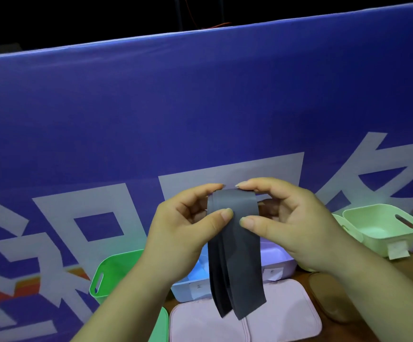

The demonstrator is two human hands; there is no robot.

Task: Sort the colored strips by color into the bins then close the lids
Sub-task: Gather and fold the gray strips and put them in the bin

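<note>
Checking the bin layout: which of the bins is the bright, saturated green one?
The bright green bin at the far left of the row. The middle bin is pale blue, and the right bin is only pale mint.

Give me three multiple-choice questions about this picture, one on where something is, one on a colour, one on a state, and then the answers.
1. Where does the pale green bin stand?
A) at the far left
B) in the person's lap
C) on the right, beyond the right hand

2. What colour are the strips held up?
A) dark grey
B) red
C) yellow

3. What state is the pale green bin in?
A) lid shut
B) open, no lid on it
C) tipped on its side

Answers:
1 C: it shows just past the right hand.
2 A: the strips pinched by the left hand and right hand are dark grey.
3 B: its inside shows from above.
</note>
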